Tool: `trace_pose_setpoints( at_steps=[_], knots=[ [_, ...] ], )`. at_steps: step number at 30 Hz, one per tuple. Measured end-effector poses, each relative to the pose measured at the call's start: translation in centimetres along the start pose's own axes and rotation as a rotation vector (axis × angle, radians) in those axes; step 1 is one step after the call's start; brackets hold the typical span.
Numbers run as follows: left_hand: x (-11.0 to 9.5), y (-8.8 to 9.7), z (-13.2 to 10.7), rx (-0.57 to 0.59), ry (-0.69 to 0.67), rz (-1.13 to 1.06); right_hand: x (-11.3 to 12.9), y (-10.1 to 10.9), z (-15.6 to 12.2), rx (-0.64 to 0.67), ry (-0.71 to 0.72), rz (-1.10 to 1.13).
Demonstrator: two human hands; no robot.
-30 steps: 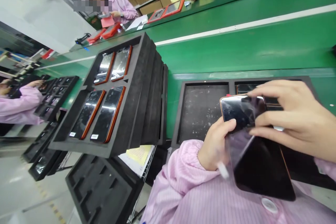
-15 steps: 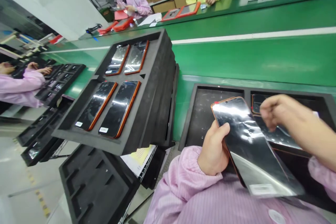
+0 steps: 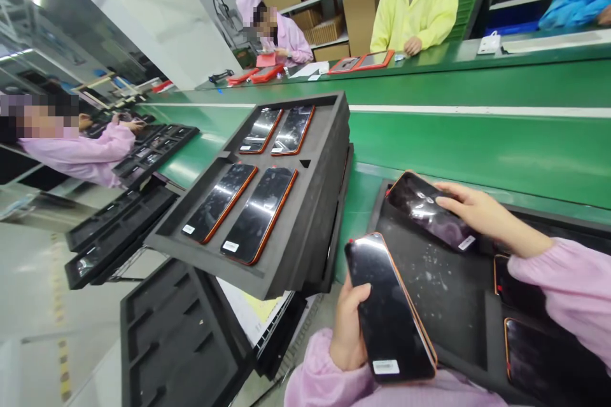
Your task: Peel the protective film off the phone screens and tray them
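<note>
My left hand (image 3: 349, 327) is closed round the side of a smartphone (image 3: 391, 311) with an orange edge, its dark screen up and a white label at the lower end. A second orange line shows along its right side; I cannot tell whether another phone lies beneath. Farther off, my right hand (image 3: 477, 208) grips another smartphone (image 3: 415, 206), tilted over the back left part of a black foam tray (image 3: 449, 292). Whether that phone touches the tray is hard to tell. More phones (image 3: 548, 350) lie in the tray's right compartment, partly hidden by my right sleeve.
A stack of foam trays (image 3: 305, 222) stands left of me, with several phones (image 3: 260, 216) in the top one. Below it is another tray (image 3: 181, 337). The green conveyor belt (image 3: 458, 146) runs behind. Co-workers sit across it and at the left.
My right hand has moved back and left and now holds a phone. My left hand, still on its phone, has shifted left and down in the picture. The view has also shifted.
</note>
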State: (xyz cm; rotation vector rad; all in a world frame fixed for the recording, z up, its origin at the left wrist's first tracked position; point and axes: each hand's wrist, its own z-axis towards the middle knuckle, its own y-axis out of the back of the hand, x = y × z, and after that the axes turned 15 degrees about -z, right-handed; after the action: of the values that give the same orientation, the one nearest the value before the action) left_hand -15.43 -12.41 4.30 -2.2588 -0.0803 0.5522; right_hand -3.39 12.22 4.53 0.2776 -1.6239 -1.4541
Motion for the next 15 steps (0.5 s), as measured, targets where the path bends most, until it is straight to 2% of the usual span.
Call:
trace_pose_setpoints(
  at_steps=[3,7,12,15],
  knots=[
    [-0.4,0.1,-0.1,0.001,-0.039,0.01,-1.1,-1.8,1.0,-0.012,0.093,-0.209],
    [-0.3,-0.9,-0.3,0.041,-0.035,0.051,-0.8,-3.9,-0.7,-0.035,0.187,-0.401],
    [0.1,-2.6,-0.4,0.128,0.029,0.124,-0.1,-5.1,-2.6,-0.083,0.198,-0.466],
    [0.6,-3.4,-0.6,0.186,0.045,0.193,0.2,-5.2,-2.6,-0.13,0.138,-0.441]
  ],
)
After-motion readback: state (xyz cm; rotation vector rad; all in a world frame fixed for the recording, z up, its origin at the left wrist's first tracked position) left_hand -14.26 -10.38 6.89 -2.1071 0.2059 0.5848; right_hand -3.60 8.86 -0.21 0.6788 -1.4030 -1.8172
